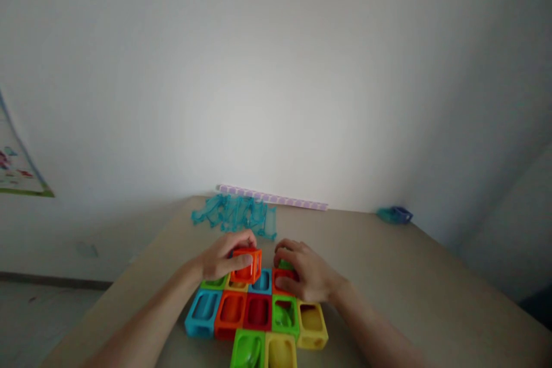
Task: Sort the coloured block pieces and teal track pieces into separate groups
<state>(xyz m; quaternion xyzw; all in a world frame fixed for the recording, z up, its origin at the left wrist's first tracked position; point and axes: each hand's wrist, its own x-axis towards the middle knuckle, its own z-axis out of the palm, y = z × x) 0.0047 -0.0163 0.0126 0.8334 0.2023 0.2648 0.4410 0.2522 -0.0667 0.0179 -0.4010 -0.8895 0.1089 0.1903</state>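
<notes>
My left hand [228,256] is closed around an orange hollow toy block [246,267], held just above the back left of a flat group of coloured blocks. At the group's back right, my right hand [302,270] curls its fingers over a green block [285,264], mostly hidden by them. Its thumb lies over another orange block [282,273]. The group sits on the table in front of me. In it are a blue block [203,306], a dark red block [258,311], a green block [285,315] and several others, side by side.
Translucent blue plastic pieces [241,213] lie in a pile at the table's back left. Behind them a purple-and-white strip [276,198] rests along the wall [293,98]. Blue and teal items [395,215] stand at the back right. The table [371,276] ends at the wall.
</notes>
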